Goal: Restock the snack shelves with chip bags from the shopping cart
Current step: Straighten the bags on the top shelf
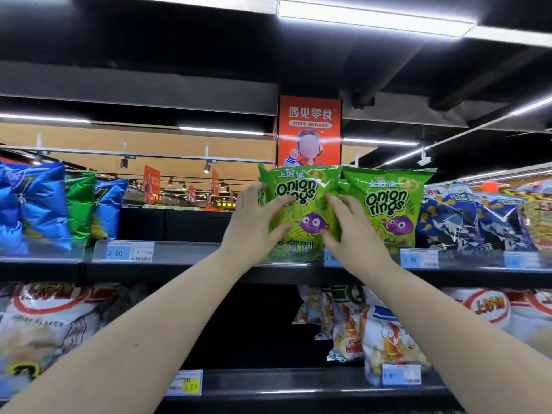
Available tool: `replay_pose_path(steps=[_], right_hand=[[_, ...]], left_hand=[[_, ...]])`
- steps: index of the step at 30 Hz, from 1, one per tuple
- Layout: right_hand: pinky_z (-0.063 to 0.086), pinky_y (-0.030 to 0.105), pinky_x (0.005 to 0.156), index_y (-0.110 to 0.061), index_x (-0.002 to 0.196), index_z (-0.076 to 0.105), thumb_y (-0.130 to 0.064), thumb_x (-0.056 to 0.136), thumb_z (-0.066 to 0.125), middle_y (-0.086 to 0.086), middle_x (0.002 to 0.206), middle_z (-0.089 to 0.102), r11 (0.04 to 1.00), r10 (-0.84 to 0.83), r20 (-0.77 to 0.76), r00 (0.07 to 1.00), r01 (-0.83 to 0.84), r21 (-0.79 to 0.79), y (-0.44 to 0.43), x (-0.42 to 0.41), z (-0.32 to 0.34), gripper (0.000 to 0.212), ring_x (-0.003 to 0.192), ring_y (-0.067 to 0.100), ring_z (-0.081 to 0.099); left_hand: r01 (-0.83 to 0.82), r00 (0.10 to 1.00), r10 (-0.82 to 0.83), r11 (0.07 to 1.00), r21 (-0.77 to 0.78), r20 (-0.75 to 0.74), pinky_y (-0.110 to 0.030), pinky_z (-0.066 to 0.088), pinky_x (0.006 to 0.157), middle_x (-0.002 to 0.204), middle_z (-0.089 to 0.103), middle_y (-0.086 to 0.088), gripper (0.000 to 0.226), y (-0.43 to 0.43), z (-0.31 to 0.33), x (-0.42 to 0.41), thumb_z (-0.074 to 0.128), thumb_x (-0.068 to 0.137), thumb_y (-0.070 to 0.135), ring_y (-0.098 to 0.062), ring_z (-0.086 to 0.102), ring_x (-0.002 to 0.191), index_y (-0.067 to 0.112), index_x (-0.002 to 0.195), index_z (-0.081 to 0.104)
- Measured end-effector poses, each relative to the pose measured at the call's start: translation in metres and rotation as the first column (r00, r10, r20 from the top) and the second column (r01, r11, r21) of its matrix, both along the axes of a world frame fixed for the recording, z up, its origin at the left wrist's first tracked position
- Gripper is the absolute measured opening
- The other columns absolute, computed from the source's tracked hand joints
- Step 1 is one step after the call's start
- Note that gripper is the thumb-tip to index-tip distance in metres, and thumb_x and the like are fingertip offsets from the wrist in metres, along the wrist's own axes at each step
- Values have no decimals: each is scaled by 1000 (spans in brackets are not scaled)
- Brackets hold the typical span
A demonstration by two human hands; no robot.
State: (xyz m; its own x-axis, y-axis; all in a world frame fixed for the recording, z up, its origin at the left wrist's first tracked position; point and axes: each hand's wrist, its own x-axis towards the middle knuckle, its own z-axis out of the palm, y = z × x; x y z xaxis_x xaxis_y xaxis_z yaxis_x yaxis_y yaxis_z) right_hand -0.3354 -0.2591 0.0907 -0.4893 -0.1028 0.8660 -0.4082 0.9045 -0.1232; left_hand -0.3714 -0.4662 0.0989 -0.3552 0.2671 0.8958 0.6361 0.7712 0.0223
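Between L hand (257, 225) and R hand (355, 234), each w/ fingers curled gripping one side, green onion rings bag (301, 210) stands upright at shelf (185, 272) front, twin bag (388, 207) just right of R hand.

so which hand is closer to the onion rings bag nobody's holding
Right. The right hand grips the held bag on its edge beside the free bag; the left hand is across the held bag, on its far edge.
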Motion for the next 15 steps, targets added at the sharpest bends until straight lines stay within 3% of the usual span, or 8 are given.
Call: replay_pose_path(steps=[2,4,6,10,15], right_hand=[[30,42,115,-23,153,24,-25,92,62,5,159,18,988,-33,-117,993,50,148,-4,-6,-2,72,145,25,21],[20,42,117,-23,154,20,-27,92,62,6,162,10,964,-68,-148,987,103,244,-8,-14,-2,76,148,28,13],[19,41,117,-23,155,16,-28,92,62,6,163,4,961,-91,-127,988,121,249,-10,-21,-2,78,149,29,8],[22,45,117,-20,153,22,-29,93,62,7,162,9,980,-78,-75,994,90,176,-5,-24,-11,73,148,29,10],[21,45,116,-14,153,22,-22,93,62,13,161,11,964,-125,-92,988,143,225,-4,-18,-15,73,148,33,11]], left_hand=[[-89,982,74,993,-79,-171,-51,24,114,157,22,-11,56,7,-3,-5,61,91,44,-31,17,145,36,144,43],[-144,976,115,977,-155,-184,-51,21,116,162,12,-10,64,14,-7,-13,56,94,45,-32,12,149,35,151,29],[-173,975,142,969,-178,-173,-50,22,116,164,8,-9,66,18,-8,-19,52,97,44,-32,11,150,34,154,21],[-156,972,103,955,-253,-211,-47,22,117,162,17,-8,63,18,-10,-25,51,97,43,-31,20,148,36,153,23],[-179,969,122,946,-269,-216,-51,15,120,163,16,-7,64,20,-9,-21,52,97,42,-29,17,149,37,153,22]])
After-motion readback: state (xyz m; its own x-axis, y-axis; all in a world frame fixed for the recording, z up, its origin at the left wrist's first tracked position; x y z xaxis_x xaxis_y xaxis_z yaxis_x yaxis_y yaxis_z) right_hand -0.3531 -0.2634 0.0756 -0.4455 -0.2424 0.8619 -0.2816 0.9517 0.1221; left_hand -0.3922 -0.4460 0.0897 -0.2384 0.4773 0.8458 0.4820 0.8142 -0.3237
